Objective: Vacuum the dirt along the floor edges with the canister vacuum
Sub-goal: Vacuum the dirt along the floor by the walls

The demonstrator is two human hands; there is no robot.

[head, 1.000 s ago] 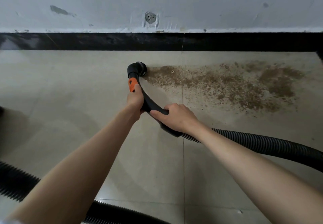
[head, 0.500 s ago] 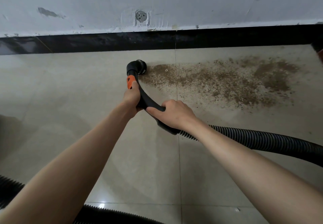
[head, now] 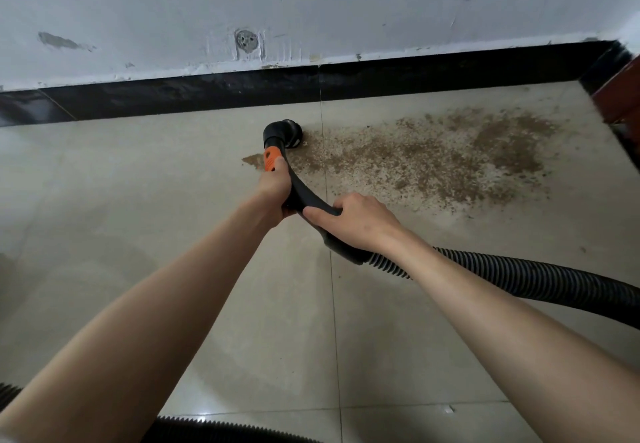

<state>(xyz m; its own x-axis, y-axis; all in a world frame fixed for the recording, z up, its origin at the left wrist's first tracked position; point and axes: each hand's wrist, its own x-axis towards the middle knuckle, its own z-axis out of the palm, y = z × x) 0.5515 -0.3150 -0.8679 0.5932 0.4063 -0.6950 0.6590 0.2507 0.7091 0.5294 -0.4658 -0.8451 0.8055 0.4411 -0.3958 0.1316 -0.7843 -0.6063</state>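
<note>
Two hands on the curved black wand [head: 304, 197], so you've got it well under control: your left hand [head: 277, 188] has its fingers wrapped round it just below the orange collar [head: 271, 160], and your right hand [head: 356, 224] grips the lower end, fingers curled over the top, right where the ribbed hose [head: 519, 280] joins. The wand's long axis runs from your right hand up and away toward the black baseboard [head: 311, 84], and the round nozzle [head: 284, 134] at its tip sits on the floor [head: 138, 200], close to the baseboard but not touching it. The dirt [head: 433, 158] spreads out to the right of the nozzle, starting right at its edge, with a small patch just left of the orange collar too. Left of the nozzle the tile is open, plenty of sweep room; far right the baseboard turns a corner beside something reddish-brown [head: 620, 96]. No brand or writing I can read anywhere. The hose trails off right behind your right arm.
</note>
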